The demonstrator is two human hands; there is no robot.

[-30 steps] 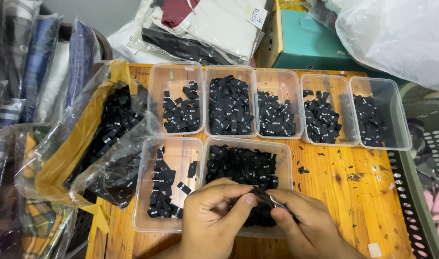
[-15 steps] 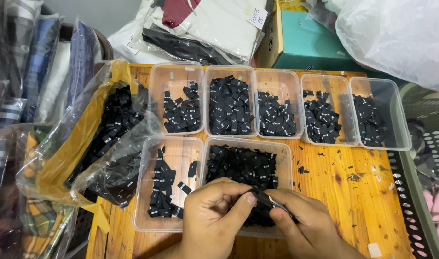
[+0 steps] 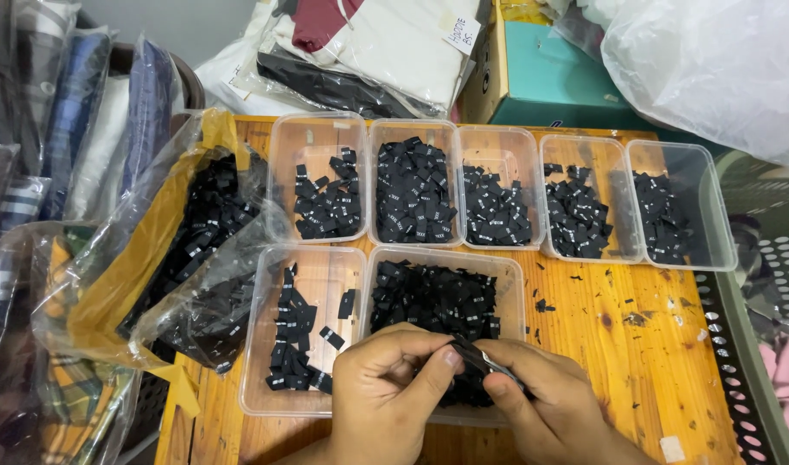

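Observation:
My left hand [image 3: 386,400] and my right hand [image 3: 541,405] meet at the bottom centre, both pinching a small stack of black fabric labels [image 3: 472,355]. They hover over the near right clear plastic tub [image 3: 508,269], which is heaped with black labels. The near left tub [image 3: 257,344] holds fewer labels. Behind them stands a row of several clear tubs [image 3: 532,142], each holding black labels. A large clear plastic bag of black labels [image 3: 196,250] lies open at the left on the wooden table [image 3: 636,344].
Bagged folded clothes are stacked at the far left [image 3: 59,129] and at the back [image 3: 369,52]. A teal box [image 3: 558,77] and a big white plastic bag [image 3: 713,69] sit at the back right. A perforated basket [image 3: 765,293] borders the table's right edge.

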